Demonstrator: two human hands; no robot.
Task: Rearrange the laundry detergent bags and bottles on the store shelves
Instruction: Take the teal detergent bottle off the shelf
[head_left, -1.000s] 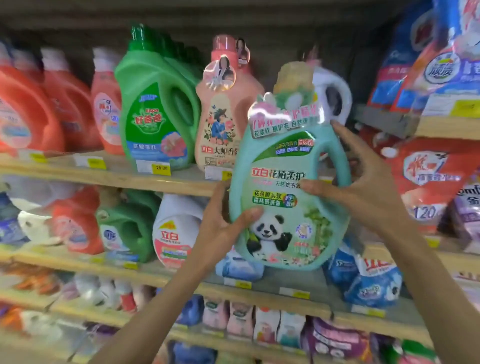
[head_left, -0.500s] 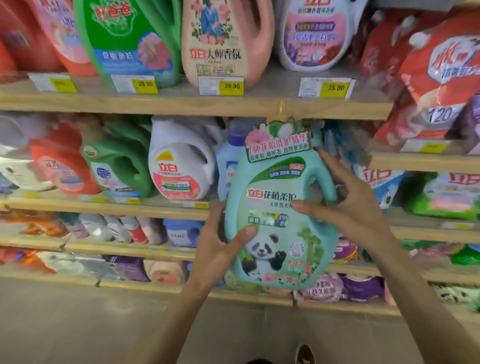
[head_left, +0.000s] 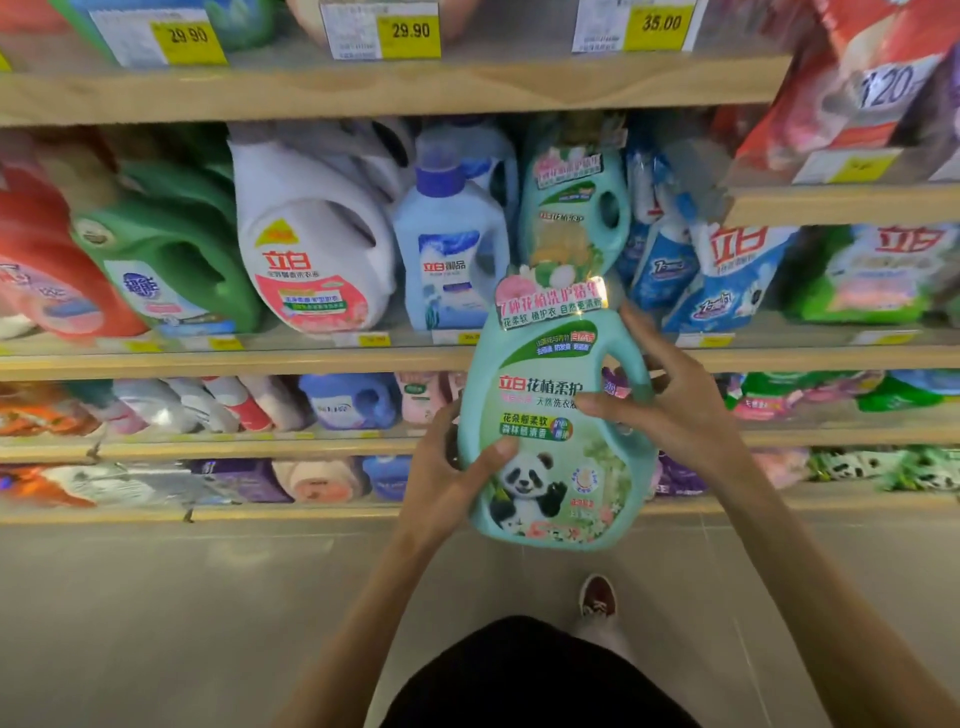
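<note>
While it is kept upright in front of the wooden shelves (head_left: 395, 91), the glossy teal panda bottle (head_left: 550, 415) is clasped in both grips: its rounded lower edge by the left hand (head_left: 447, 483), its moulded handle side by the right hand (head_left: 670, 410).

Teal panda bottle (head_left: 550, 415): "立白花植柔护", "天然洗衣液" partly cut, collar tag "7种花植洗护精华". Above it, top shelf edge (head_left: 395, 88) yellow price tags (head_left: 409, 31): "29.90", "29.90", "35.00". Up-left of it, white bottle (head_left: 311, 244): "立白". Light blue bottle (head_left: 452, 260): "立白御品". Upper right, red bag (head_left: 878, 78): "120". Blue bag (head_left: 737, 270): "立白".
</note>
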